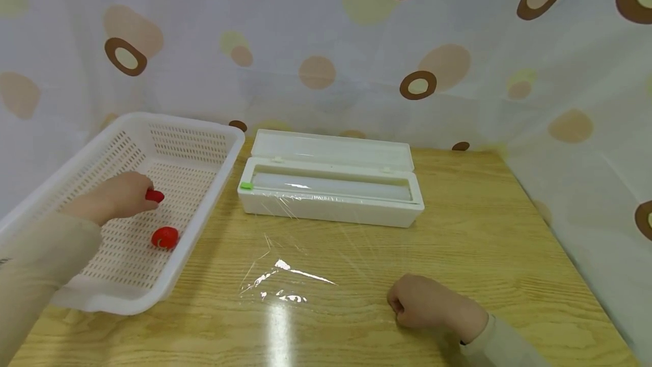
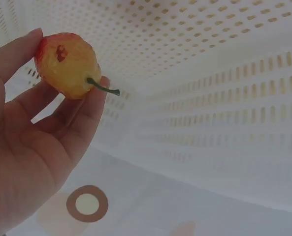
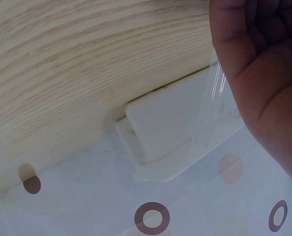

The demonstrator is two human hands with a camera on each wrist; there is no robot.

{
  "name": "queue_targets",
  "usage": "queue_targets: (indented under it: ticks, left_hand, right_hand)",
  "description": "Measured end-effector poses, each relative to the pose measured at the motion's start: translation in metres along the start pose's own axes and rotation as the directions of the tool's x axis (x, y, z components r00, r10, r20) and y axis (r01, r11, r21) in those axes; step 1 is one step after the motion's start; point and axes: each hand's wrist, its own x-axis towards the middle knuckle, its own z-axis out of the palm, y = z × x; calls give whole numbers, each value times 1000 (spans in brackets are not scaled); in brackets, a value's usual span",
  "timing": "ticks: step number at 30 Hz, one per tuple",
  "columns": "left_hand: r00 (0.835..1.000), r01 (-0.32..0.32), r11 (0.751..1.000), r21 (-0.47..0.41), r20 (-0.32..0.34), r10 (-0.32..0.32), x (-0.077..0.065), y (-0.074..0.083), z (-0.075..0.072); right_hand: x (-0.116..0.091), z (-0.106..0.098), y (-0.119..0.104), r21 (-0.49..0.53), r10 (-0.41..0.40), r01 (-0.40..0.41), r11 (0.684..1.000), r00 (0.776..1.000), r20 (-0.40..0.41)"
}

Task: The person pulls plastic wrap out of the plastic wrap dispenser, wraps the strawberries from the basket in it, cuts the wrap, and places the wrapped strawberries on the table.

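Note:
Inside the white basket, my left hand (image 1: 127, 194) pinches a small apple (image 2: 69, 66) between thumb and fingertips. The left wrist view shows its red and yellow skin and thin green stem. Below the hand, a second red fruit (image 1: 165, 238) lies on the basket floor. My right hand (image 1: 427, 302) is curled low over the table at the right, gripping the edge of clear cling film (image 1: 285, 276). That film stretches from a white dispenser box (image 1: 326, 208) toward me. In the right wrist view the film passes beside the curled right hand (image 3: 264, 59).
The perforated white basket (image 1: 204, 225) stands at the left of the wooden table (image 1: 484, 231). The dispenser's lid (image 1: 333, 149) is raised at the back, with a film roll (image 1: 331, 184) inside and a green tab at its left. A dotted curtain (image 1: 316, 44) hangs behind.

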Motion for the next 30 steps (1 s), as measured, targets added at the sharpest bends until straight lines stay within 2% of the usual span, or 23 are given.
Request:
queue_targets:
  ticks: [3, 7, 11, 15, 19, 25, 29, 30]
  left_hand:
    - [995, 2, 1000, -23, -98, -4, 1, 11, -12]
    - [981, 10, 997, -75, -194, -24, 3, 36, -27]
    - [976, 9, 994, -112, -217, -33, 4, 58, -36]
    - [973, 2, 993, -119, -228, -30, 2, 70, -38]
    - [961, -6, 993, -117, -276, -27, -1, 82, -38]
    - [919, -121, 986, -112, -388, 69, -6, 111, -40]
    - [892, -175, 980, -99, -437, 115, -8, 122, -41]
    - [881, -191, 978, -88, -455, 131, -8, 124, -41]
  right_hand:
    - [0, 0, 0, 6, 10, -10, 1000, 1000, 11]
    - [-1, 0, 1, 13, 15, -15, 1000, 1000, 18]
    - [0, 0, 1, 28, 20, -21, 999, 1000, 23]
    - [1, 0, 0, 37, 23, -25, 999, 999, 32]
    - [1, -1, -1, 21, 23, -24, 1000, 999, 31]
    - [1, -1, -1, 17, 38, -39, 999, 999, 36]
    - [1, 0, -1, 17, 36, -36, 999, 999, 33]
    - [1, 0, 0, 16, 32, -32, 999, 999, 30]
